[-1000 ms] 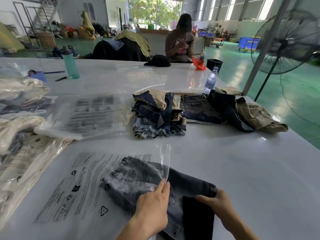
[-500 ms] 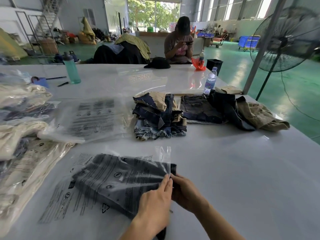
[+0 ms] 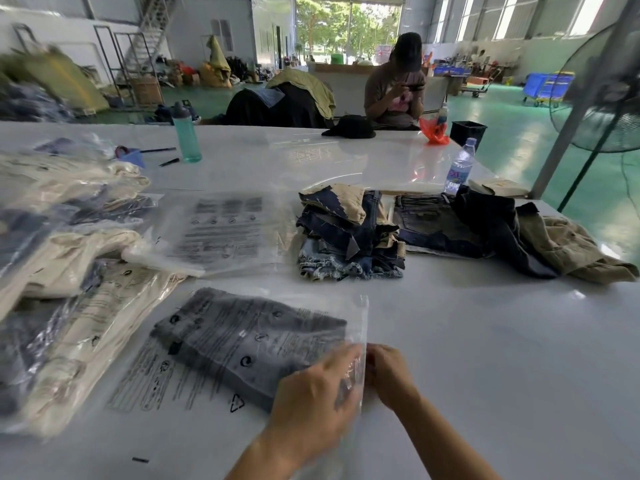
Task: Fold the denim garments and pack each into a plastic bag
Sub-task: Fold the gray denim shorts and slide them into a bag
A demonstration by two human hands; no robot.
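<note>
1. Since a second ago the folded denim piece (image 3: 249, 344) has gone from half hanging out of the plastic bag (image 3: 194, 382) to sitting fully inside it, pushed well toward the closed left end. Bag lies flat on the tabletop (image 3: 485, 358), right in front of the person.
2. Left hand (image 3: 311, 400) is now under the clear film at the bag's mouth, fingers fairly straight and pressing flat. So that grip is open, just pressing, not clutching anything.
3. Right hand (image 3: 388, 372) has moved in tight to the open edge, fingers curled. Looks like it's pinching the flap, but it's blurry, so I honestly can't tell for sure.
4. My read: stuffing is done for this one, and what's left is folding over and sealing the flap.
5. Further out: a stack of folded denim (image 3: 349, 233) and a loose pile of garments (image 3: 512, 230) wait at the back, empty bags (image 3: 221, 230) sit mid-left, and packed bags (image 3: 69, 271) are piled on the far left.
</note>
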